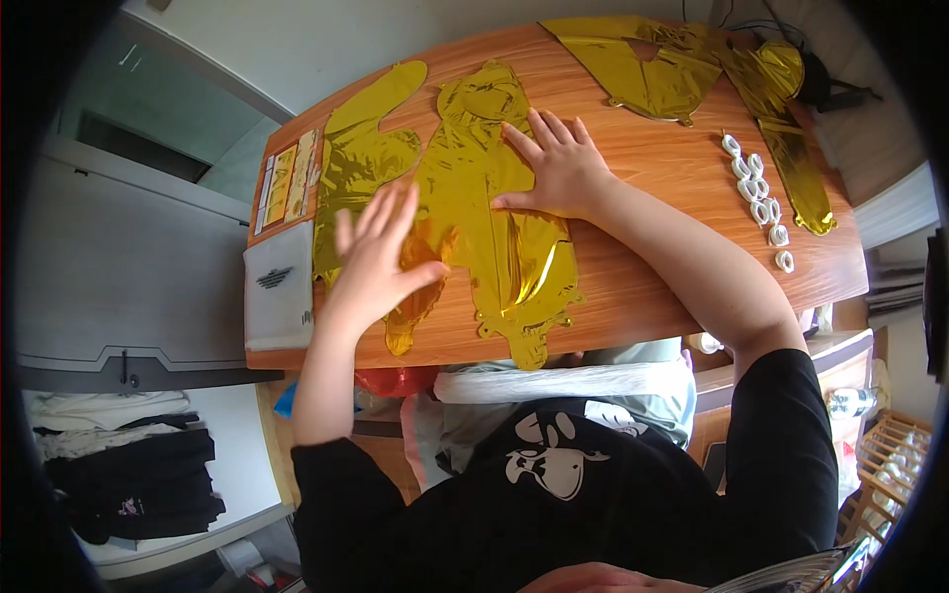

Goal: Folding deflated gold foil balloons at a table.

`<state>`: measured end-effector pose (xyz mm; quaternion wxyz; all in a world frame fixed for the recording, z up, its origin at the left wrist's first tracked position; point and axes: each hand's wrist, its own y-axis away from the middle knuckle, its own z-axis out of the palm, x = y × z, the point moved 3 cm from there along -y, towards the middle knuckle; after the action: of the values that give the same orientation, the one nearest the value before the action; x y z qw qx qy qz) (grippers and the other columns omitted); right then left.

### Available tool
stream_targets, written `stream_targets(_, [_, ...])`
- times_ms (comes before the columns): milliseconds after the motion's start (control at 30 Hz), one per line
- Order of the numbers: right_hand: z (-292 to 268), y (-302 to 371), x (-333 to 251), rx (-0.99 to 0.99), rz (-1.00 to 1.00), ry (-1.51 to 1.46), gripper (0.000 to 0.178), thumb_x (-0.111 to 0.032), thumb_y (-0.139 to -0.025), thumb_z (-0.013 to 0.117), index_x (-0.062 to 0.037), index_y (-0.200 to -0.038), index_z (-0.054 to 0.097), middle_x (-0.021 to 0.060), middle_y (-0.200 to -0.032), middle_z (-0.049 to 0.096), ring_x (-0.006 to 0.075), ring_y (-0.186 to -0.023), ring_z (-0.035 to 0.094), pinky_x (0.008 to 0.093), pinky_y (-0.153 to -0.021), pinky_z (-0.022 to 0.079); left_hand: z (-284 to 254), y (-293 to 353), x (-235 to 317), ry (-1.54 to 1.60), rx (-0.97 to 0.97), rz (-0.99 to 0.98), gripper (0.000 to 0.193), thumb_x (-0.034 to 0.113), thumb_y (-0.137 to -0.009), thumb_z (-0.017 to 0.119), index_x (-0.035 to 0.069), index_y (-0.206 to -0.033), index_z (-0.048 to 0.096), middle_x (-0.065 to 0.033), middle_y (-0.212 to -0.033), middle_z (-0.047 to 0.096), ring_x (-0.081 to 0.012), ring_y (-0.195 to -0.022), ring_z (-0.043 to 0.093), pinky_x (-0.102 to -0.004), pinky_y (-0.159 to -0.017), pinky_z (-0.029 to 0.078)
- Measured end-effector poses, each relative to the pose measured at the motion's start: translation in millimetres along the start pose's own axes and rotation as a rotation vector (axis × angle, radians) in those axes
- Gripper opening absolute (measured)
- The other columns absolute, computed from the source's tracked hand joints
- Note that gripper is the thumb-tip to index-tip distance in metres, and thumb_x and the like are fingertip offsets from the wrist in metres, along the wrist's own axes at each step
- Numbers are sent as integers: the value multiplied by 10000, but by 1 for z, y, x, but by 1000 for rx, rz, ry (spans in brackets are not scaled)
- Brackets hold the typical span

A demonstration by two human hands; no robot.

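Note:
A flat, uninflated gold foil balloon [465, 198] lies creased on the wooden table in front of me. My right hand [563, 170] rests on its upper right part, palm down and fingers spread. My left hand [376, 259] is at its left side with fingers apart and slightly blurred; whether it touches the foil I cannot tell. Beneath and beside the left hand is a more orange, see-through-looking strip of foil [420, 296]. Another flat gold foil balloon [371, 138] lies to the left, partly hidden by my left hand. Neither hand holds anything.
More gold foil balloons [662, 79] lie at the far right, one hanging toward the right edge [796, 158]. Several small white coils [759, 188] stand in rows beside it. A translucent white packet [280, 296] and printed cards [287, 183] lie along the left edge.

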<state>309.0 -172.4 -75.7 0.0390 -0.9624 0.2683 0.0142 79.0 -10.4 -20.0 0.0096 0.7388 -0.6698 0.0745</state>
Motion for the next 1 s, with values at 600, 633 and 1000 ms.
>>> stream_targets(600, [1,0,-3,55,-14,3,1219,-979,-770,426,-165,-1658,244,263,-1667,262,394,-1570,218,581,-1259,173,39,83,-19,373,544,-515,252,168,-926,771,93,-1166,784,-78,-968,763,-208,-826,717,-349,-769,538])
stream_targets(633, [1,1,-3,58,-13,3,1219,-979,-770,426,-165,-1658,244,263,-1667,262,394,-1570,218,581,-1259,173,35,81,-19,371,545,-512,252,168,-926,771,93,-1166,784,-78,-968,763,-208,-826,717,-349,-769,538])
stream_targets(1000, [-8,2,-3,23,-4,-47,1142,-880,-817,535,-182,-1665,223,243,-1690,228,384,-1579,196,587,-1258,180,-33,-31,51,1188,141,-68,667,24,-931,740,55,-1533,454,-4,-915,671,-67,-844,654,-208,-747,512])
